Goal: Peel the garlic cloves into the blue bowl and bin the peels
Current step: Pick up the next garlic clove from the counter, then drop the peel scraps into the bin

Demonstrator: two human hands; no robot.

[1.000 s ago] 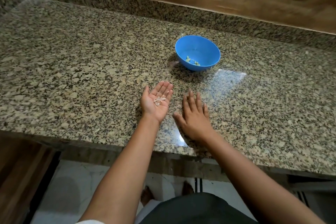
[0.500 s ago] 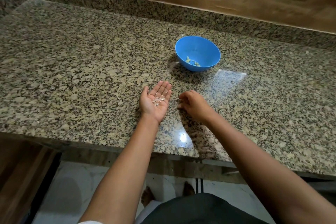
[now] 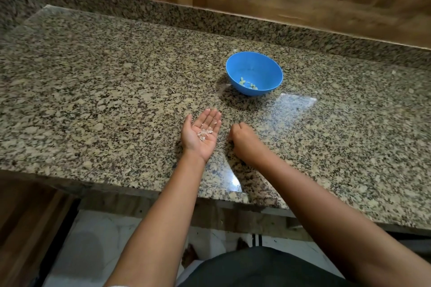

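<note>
My left hand [image 3: 201, 134] lies flat and wide, holding thin pale garlic peels [image 3: 204, 132]. My right hand [image 3: 242, 135] is curled up on the speckled stone worktop [image 3: 98, 100]; I cannot tell what it holds. I think I'm gathering scraps. Next comes the bin, which I cannot see.

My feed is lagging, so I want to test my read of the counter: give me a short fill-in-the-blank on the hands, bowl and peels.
1. The peels lie in the open palm of the ____ hand.
2. The right hand rests on the counter with its fingers ____.
3. The cloves sit inside the ____ bowl.
4. The bowl stands ____ both hands, touched by neither.

Missing words: left; curled; blue; beyond
</note>
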